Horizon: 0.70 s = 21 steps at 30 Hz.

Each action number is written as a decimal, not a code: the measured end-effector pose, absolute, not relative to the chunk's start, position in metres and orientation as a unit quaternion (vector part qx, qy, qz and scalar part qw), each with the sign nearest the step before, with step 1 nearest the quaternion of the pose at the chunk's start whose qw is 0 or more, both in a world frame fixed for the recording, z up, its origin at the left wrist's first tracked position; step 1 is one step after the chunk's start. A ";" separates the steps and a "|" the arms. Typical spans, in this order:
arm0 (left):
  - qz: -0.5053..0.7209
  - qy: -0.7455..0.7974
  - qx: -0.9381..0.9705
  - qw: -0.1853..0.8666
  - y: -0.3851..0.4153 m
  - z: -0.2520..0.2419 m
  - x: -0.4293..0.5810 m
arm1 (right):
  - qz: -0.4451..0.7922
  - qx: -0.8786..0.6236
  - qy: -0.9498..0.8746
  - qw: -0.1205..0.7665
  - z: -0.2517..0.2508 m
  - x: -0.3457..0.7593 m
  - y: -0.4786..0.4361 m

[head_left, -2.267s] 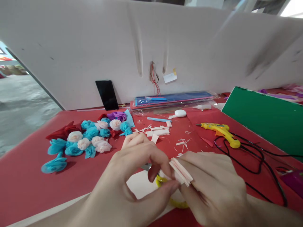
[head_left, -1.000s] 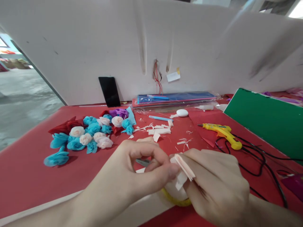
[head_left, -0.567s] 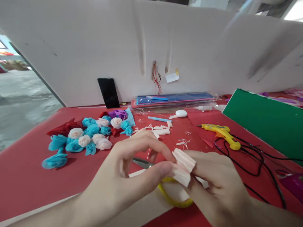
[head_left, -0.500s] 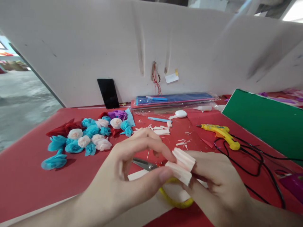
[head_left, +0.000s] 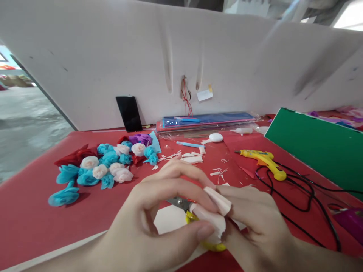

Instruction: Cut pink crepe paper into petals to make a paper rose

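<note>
Pale pink crepe paper [head_left: 218, 200] is held between my two hands, its upper and lower parts curled over. My left hand [head_left: 150, 215] pinches its near side, with the index finger bent over it and the thumb under the lower part. My right hand [head_left: 261, 215] is closed on the far side of the crepe paper, its fingertips partly hidden. Beneath the hands lie scissors [head_left: 180, 202] with yellow handles, mostly covered, on a pale sheet of paper [head_left: 167, 221].
Blue, white, red and purple paper flowers [head_left: 109, 158] lie left. A yellow glue gun [head_left: 262, 158] with a black cord is right, before a green board [head_left: 317, 143]. Paper scraps [head_left: 193, 159], a blue pen [head_left: 190, 144] and a phone [head_left: 129, 113] are farther back.
My left index finger and thumb have moved slightly right and down along the crepe paper. The lower part of the paper has turned and now curls more, covering more of the scissors.
</note>
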State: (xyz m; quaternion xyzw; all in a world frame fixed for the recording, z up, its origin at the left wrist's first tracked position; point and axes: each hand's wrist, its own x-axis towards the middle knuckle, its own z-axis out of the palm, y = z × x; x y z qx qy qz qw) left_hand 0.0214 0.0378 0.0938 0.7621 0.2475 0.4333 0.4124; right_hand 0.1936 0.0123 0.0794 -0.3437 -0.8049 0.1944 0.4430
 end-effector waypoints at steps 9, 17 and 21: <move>0.430 0.176 0.776 0.427 0.041 0.085 0.017 | 0.378 -0.352 -0.751 0.410 0.077 0.194 0.013; 0.444 0.164 0.762 0.443 0.045 0.085 0.020 | 0.372 -0.344 -0.756 0.414 0.082 0.193 0.013; 0.428 0.183 0.761 0.453 0.046 0.089 0.018 | 0.332 -0.315 -0.770 0.445 0.080 0.193 0.015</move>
